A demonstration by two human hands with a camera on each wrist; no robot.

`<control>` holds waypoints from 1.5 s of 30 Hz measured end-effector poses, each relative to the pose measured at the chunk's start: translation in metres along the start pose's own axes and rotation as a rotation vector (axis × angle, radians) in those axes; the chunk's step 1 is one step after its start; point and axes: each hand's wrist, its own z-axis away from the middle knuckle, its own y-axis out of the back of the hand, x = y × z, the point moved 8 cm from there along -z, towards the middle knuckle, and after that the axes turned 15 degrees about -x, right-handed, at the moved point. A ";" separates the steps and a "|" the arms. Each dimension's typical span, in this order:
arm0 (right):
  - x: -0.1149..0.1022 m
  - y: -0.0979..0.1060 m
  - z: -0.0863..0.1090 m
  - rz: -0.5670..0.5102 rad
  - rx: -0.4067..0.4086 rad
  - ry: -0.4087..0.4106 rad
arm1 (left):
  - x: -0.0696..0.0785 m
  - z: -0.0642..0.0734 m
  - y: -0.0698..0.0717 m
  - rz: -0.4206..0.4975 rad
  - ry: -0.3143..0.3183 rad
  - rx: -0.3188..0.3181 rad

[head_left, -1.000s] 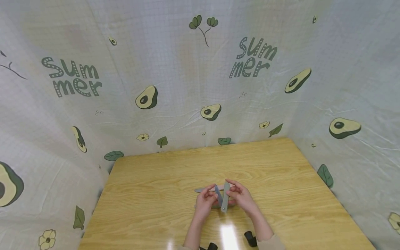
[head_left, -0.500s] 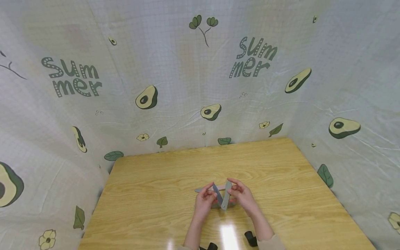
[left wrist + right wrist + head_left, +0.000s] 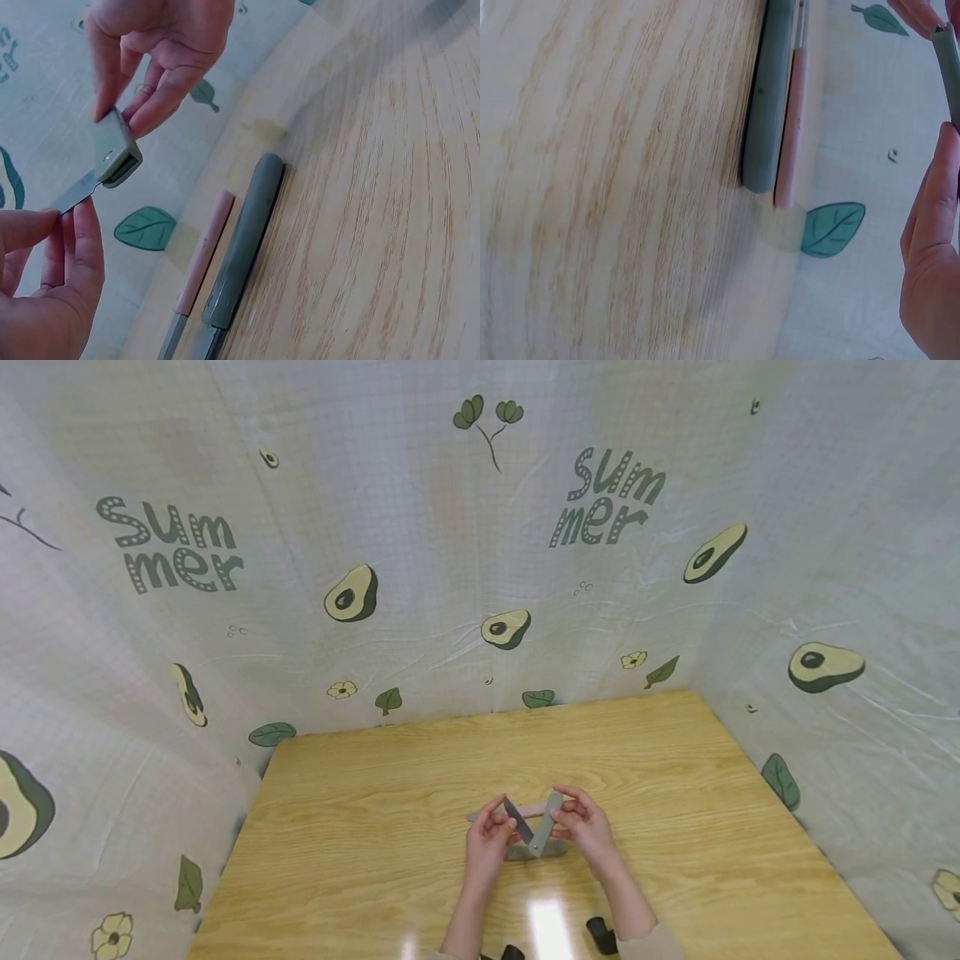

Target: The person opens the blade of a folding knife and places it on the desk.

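Observation:
A folding knife (image 3: 549,822) with a grey-green handle is held up over the table, its blade angled partway out so the two make a V. My left hand (image 3: 486,843) pinches the blade (image 3: 78,192) between thumb and fingers. The handle is held by my right hand (image 3: 590,832), thumb on one side and fingers on the other. In the left wrist view the slot in the handle's end shows. Below lie a pink-handled knife (image 3: 204,255) and a thicker green-handled knife (image 3: 244,240), side by side. The hands partly cover both in the head view.
The wooden table (image 3: 360,827) meets a pale cloth backdrop (image 3: 427,543), printed with avocados and leaves, on its far side and both flanks. A black piece (image 3: 600,935) shows near my right wrist, and a similar black piece (image 3: 512,953) by the left.
The folding knife's blade and handle have spread farther apart. My left hand has shifted slightly left and my right hand slightly right. The two knives on the table have stayed put.

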 end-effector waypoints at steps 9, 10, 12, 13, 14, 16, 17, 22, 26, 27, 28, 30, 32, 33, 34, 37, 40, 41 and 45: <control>-0.001 0.003 0.002 -0.020 0.032 0.010 | -0.001 0.003 0.005 -0.004 0.015 0.078; -0.001 0.002 0.002 -0.019 0.029 0.011 | -0.001 0.003 0.005 -0.002 0.014 0.079; 0.000 0.002 0.003 -0.022 0.025 0.010 | -0.001 0.003 0.005 0.009 0.013 0.084; 0.000 0.002 0.003 -0.023 0.024 0.010 | -0.001 0.003 0.005 0.011 0.011 0.084; 0.000 0.002 0.004 -0.028 0.022 0.010 | -0.001 0.004 0.006 0.013 0.006 0.085; -0.001 0.001 0.005 -0.041 0.023 0.011 | -0.001 0.004 0.007 0.023 -0.001 0.089; -0.002 0.001 0.006 -0.045 0.026 0.010 | -0.001 0.005 0.007 0.023 -0.004 0.093; -0.002 0.001 0.006 -0.081 0.037 0.012 | -0.002 0.006 0.009 0.012 -0.014 0.107; -0.001 0.001 0.006 -0.103 0.037 0.017 | -0.002 0.007 0.010 0.008 -0.027 0.121; -0.001 0.001 0.006 -0.107 0.036 0.018 | -0.001 0.007 0.010 0.010 -0.032 0.127; -0.002 0.001 0.006 -0.110 0.036 0.020 | -0.001 0.007 0.011 0.014 -0.036 0.133; -0.002 0.001 0.007 -0.121 0.039 0.021 | 0.000 0.008 0.011 0.023 -0.046 0.143; -0.002 0.001 0.007 -0.131 0.044 0.021 | 0.001 0.008 0.010 0.032 -0.051 0.154; -0.002 0.001 0.008 -0.134 0.048 0.022 | 0.001 0.009 0.010 0.035 -0.051 0.160; -0.002 0.001 0.008 -0.137 0.052 0.022 | 0.001 0.009 0.010 0.038 -0.049 0.165; -0.001 0.002 0.008 -0.146 0.065 0.023 | 0.002 0.009 0.011 0.048 -0.049 0.188; -0.001 0.002 0.008 -0.155 0.074 0.029 | 0.002 0.009 0.012 0.049 -0.064 0.203; -0.001 0.002 0.008 -0.159 0.076 0.032 | 0.003 0.010 0.012 0.049 -0.074 0.204; -0.001 0.003 0.009 -0.175 0.084 0.043 | 0.005 0.011 0.011 0.041 -0.106 0.198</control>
